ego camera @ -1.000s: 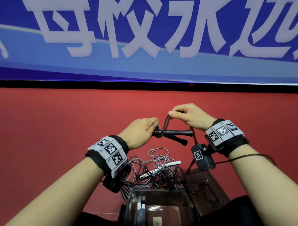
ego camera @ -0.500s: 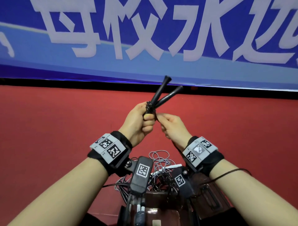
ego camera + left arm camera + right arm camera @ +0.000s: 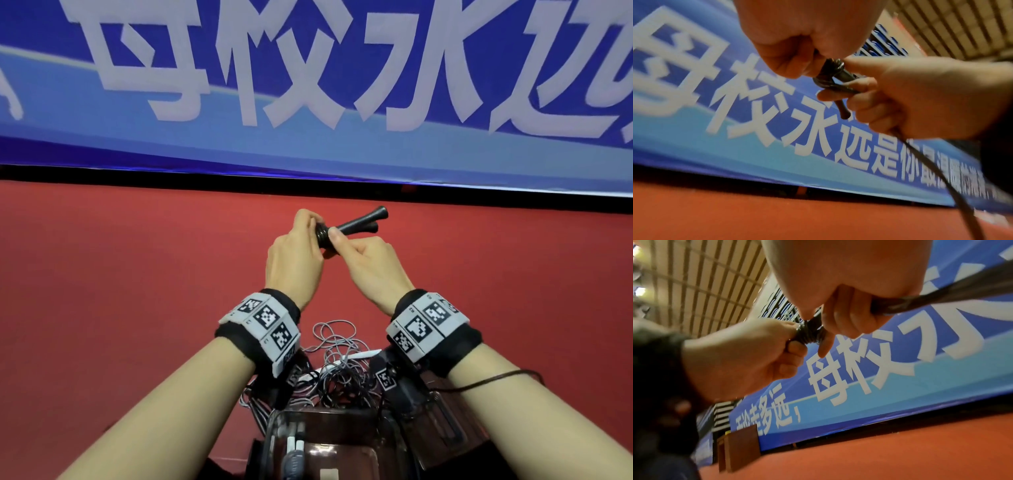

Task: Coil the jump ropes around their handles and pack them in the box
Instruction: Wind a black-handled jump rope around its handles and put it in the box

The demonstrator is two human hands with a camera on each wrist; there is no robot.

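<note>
Black rubber-like handles (image 3: 359,222) of one jump rope are held together above the red floor (image 3: 120,291), now pointing to the right and away, while half a second ago they stood steeply upward — so the person has tilted them down between turns of the winding. The left hand (image 3: 294,260) has its fingers curled around the lower end of the pair, where some turns of black cord (image 3: 828,76) already sit tight. The right hand (image 3: 366,263) pinches the cord just beside these turns, and the free part of the rope runs out from under its palm. I judge the coiling is only in its early part, because much cord is not yet wound. The transparent box (image 3: 329,442) waits near the person's body with its lid (image 3: 442,425) beside it, and a tangle of other ropes (image 3: 339,359) lies just behind it — these are not yet coiled.
</note>
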